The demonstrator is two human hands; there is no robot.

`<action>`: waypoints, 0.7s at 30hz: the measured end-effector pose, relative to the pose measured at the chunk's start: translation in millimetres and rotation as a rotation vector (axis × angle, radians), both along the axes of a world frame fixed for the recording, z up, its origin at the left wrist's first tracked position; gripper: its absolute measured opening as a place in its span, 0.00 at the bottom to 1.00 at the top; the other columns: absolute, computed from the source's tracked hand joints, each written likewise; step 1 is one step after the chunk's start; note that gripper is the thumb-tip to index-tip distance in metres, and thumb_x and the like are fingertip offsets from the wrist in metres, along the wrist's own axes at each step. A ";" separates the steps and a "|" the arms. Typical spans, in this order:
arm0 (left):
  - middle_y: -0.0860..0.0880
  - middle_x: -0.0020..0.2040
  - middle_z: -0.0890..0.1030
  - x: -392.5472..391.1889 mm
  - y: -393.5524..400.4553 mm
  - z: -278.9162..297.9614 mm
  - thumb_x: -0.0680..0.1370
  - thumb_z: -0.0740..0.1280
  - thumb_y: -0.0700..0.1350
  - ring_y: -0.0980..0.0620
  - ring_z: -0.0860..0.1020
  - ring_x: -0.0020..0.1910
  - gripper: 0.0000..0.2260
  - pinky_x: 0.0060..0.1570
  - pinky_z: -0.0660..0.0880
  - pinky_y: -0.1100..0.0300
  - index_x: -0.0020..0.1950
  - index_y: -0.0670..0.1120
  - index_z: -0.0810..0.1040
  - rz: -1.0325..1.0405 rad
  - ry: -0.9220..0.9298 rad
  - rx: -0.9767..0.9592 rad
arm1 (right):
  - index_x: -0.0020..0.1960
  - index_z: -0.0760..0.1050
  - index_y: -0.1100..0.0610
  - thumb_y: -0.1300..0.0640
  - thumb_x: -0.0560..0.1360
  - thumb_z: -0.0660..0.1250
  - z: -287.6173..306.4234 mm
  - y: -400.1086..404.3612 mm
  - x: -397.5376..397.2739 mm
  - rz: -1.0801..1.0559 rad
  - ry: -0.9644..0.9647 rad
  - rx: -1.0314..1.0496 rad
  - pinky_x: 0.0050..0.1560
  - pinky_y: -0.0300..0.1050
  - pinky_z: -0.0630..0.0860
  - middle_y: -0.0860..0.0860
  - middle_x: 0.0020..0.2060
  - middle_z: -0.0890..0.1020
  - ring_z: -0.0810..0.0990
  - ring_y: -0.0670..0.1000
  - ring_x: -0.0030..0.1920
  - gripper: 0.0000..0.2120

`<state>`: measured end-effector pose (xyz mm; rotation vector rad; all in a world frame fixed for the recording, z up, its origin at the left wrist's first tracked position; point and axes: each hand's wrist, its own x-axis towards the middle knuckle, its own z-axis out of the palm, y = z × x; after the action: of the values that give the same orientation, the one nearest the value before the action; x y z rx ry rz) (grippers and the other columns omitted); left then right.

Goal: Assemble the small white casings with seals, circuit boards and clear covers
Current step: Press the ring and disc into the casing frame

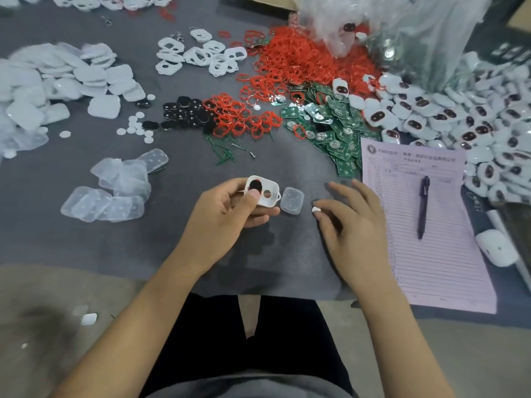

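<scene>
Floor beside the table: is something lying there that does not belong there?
Yes. A small white piece lies on the floor left of the person's legs, below the table edge. It looks dropped; what part it is cannot be told.

Lighting's pretty flat and even, soft overhead stuff, nothing harsh. Only faint, short shadows sit under the right hand (356,222) on the dark grey felt-like tabletop (149,254). The crumpled clear plastic bag (402,30) top right catches whitish glare (kinda blown out). Wide-angle lens bends everything near the edges, so the pale translucent rounded covers (37,90) at far left look smeared and soft. Centre is reasonably sharp; the printing on the pink lined paper form (425,225) stays unreadable.
</scene>
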<state>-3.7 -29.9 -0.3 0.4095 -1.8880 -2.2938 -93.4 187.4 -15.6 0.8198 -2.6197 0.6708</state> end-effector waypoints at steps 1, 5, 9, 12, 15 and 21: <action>0.46 0.54 0.87 0.6 -0.6 0.3 0.86 0.61 0.38 0.46 0.87 0.52 0.11 0.49 0.83 0.61 0.65 0.41 0.80 -0.005 0.001 0.003 | 0.50 0.85 0.55 0.60 0.77 0.75 3.2 -0.3 -1.4 0.022 -0.005 -0.017 0.64 0.58 0.72 0.52 0.58 0.83 0.76 0.61 0.63 0.02; 0.46 0.54 0.88 1.5 -0.5 2.1 0.85 0.64 0.39 0.45 0.87 0.52 0.09 0.49 0.83 0.61 0.64 0.40 0.79 0.023 0.001 0.025 | 0.48 0.78 0.47 0.57 0.79 0.71 19.8 -14.7 4.2 0.067 -0.248 -0.332 0.47 0.33 0.70 0.42 0.42 0.79 0.76 0.43 0.44 0.05; 0.46 0.51 0.88 10.5 -2.2 3.9 0.84 0.66 0.39 0.46 0.88 0.50 0.06 0.45 0.82 0.63 0.60 0.39 0.79 0.176 -0.005 0.096 | 0.46 0.74 0.45 0.57 0.78 0.68 28.1 -56.8 11.7 0.096 -0.368 -0.534 0.38 0.32 0.71 0.43 0.38 0.80 0.77 0.44 0.35 0.07; 0.45 0.51 0.88 29.1 -17.3 4.0 0.85 0.64 0.38 0.44 0.88 0.50 0.06 0.44 0.82 0.62 0.59 0.40 0.78 0.287 -0.008 0.113 | 0.49 0.76 0.50 0.63 0.77 0.67 31.0 -96.7 13.5 0.195 -0.383 -0.539 0.38 0.32 0.71 0.43 0.38 0.80 0.77 0.45 0.35 0.08; 0.44 0.51 0.88 52.2 -41.5 5.8 0.85 0.61 0.36 0.43 0.88 0.48 0.07 0.41 0.82 0.63 0.58 0.41 0.78 0.404 -0.028 0.140 | 0.53 0.81 0.54 0.66 0.79 0.66 31.7 -136.1 12.1 0.327 -0.371 -0.406 0.42 0.35 0.71 0.45 0.42 0.81 0.76 0.45 0.38 0.09; 0.43 0.49 0.88 89.6 -79.6 10.7 0.86 0.59 0.36 0.43 0.88 0.47 0.08 0.40 0.82 0.64 0.59 0.39 0.78 0.580 -0.086 0.141 | 0.68 0.79 0.51 0.53 0.81 0.68 29.0 -212.2 -1.8 0.488 -0.231 0.084 0.54 0.48 0.76 0.47 0.59 0.79 0.78 0.49 0.59 0.15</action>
<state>85.9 -109.5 10.4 0.9438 -1.3913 -2.0310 -95.2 -24.7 13.4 1.5171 -2.6761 0.8225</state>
